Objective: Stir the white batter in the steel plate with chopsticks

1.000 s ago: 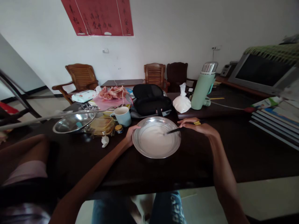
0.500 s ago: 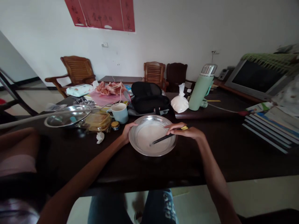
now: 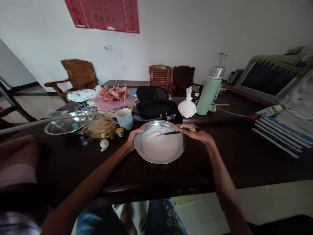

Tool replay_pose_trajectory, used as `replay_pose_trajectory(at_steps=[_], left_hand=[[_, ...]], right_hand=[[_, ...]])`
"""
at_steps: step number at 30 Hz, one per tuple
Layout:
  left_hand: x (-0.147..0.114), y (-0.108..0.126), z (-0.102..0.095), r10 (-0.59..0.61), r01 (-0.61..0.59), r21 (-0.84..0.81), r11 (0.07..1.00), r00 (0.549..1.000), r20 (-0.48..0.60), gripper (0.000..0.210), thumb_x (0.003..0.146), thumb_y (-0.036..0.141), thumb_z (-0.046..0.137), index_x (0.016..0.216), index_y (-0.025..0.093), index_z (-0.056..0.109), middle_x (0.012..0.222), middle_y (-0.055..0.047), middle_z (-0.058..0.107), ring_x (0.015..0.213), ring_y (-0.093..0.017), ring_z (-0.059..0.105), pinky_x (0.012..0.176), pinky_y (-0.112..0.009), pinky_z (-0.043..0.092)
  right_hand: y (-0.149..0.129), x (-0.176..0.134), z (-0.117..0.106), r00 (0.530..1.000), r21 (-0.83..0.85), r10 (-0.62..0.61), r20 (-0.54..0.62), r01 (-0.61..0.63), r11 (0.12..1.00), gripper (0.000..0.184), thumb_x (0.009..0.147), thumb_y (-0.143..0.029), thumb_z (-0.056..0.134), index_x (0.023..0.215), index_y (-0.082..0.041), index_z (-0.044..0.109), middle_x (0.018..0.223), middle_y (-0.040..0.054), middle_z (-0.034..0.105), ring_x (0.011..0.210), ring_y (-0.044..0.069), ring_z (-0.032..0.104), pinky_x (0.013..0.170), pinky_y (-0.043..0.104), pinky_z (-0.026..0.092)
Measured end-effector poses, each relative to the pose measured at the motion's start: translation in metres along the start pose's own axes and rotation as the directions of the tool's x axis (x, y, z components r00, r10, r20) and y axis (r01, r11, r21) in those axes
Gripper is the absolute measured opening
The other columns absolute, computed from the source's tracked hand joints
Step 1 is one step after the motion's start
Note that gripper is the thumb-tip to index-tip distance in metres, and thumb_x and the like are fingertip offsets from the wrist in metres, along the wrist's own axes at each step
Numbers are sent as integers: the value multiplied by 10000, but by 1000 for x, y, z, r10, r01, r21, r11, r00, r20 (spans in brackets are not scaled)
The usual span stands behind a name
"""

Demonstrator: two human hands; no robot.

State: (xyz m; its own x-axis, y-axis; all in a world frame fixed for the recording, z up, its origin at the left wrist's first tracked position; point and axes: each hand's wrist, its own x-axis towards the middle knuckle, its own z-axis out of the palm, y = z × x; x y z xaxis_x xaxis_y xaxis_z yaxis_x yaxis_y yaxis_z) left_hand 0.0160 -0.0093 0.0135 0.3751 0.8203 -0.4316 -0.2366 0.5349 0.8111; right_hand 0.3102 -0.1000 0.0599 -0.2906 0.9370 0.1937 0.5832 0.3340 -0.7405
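A shiny metal basin (image 3: 159,161) sits on the dark table, holding a smooth, pale batter-like mixture (image 3: 160,147). My left hand (image 3: 134,137) grips the basin's left rim, thumb over the edge. In my right hand (image 3: 192,131), above the right rim, are black chopsticks (image 3: 171,133) with yellow bands near their upper ends. Their tips dip into the mixture near the far side of the basin. I cannot make out clearly how many sticks there are.
Left of the basin are a light-blue mug (image 3: 124,118), a small yellow-lidded jar (image 3: 119,132), a crumpled tissue (image 3: 104,145) and another metal basin (image 3: 55,128). Behind stand a black case (image 3: 156,109), a bag of white powder (image 3: 187,108) and a green thermos (image 3: 208,94). Another person's arm (image 3: 19,153) rests at left.
The chopstick tips have moved from the near middle of the mixture to its far side, and the sticks lie flatter. My right hand has shifted slightly up; my left hand stays on the rim.
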Motion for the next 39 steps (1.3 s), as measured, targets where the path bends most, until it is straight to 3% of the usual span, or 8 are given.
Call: replay_pose_trajectory(at_steps=[2,7,12,17,23,28,34,39], left_hand=[[0,-1,-1,-7,7,-3,1000,1000,8,242,745,211,495,771,94,706,550,-80,684,510,-219,616,566,-324,491],[1,-1,0,15,-14,-32,999,999,41,214,709,200,549,820,108,707,586,-61,698,516,-209,615,566,-310,477],[1,-2,0,10,-10,-27,1000,1000,-3,199,715,196,538,781,103,700,515,-51,663,488,-199,591,543,-301,460],[0,-4,1,29,-27,-40,999,999,28,202,702,192,531,755,95,701,555,-56,678,514,-191,604,578,-298,473],[-1,-4,2,28,-28,-39,999,1000,8,201,718,203,520,717,103,694,546,-55,674,495,-188,601,551,-292,476],[0,-3,1,15,-15,-45,999,1000,-5,196,726,199,531,752,115,706,545,-55,677,495,-196,600,545,-297,476],[-1,-3,2,25,-25,-37,999,1000,-8,266,734,188,503,845,85,723,532,-59,670,509,-208,604,578,-315,483],[4,-5,-3,30,-30,-49,998,1000,1,209,707,199,538,768,100,712,549,-65,682,512,-205,609,549,-298,478]], right_hand=[[2,-4,-6,1000,0,20,-5,-20,1000,282,852,-430,542,916,-216,714,1112,60,690,1084,252,609,985,423,440],[-5,1,1,968,50,-108,227,99,994,286,876,-408,513,952,-211,705,1089,57,697,1146,236,573,1003,395,425],[2,-2,-7,1000,12,1,-11,-1,1000,269,856,-406,529,907,-194,685,1018,71,704,1022,252,620,965,442,437],[-5,0,0,980,145,-79,184,52,988,243,852,-389,546,873,-195,691,1024,62,708,1072,247,609,963,407,443],[-3,-1,-1,1000,93,29,-7,-28,995,247,842,-400,555,850,-192,688,1015,71,703,1007,249,625,956,427,441],[-5,3,5,974,156,-103,202,72,985,262,853,-411,541,900,-206,698,1052,64,703,1156,245,564,998,407,420],[1,-1,-4,998,118,36,-44,-31,992,236,824,-412,566,797,-215,692,995,51,712,1011,253,631,966,440,441],[-8,3,8,978,144,-95,186,68,987,230,854,-383,547,878,-209,695,1034,53,711,1136,238,579,977,393,440]])
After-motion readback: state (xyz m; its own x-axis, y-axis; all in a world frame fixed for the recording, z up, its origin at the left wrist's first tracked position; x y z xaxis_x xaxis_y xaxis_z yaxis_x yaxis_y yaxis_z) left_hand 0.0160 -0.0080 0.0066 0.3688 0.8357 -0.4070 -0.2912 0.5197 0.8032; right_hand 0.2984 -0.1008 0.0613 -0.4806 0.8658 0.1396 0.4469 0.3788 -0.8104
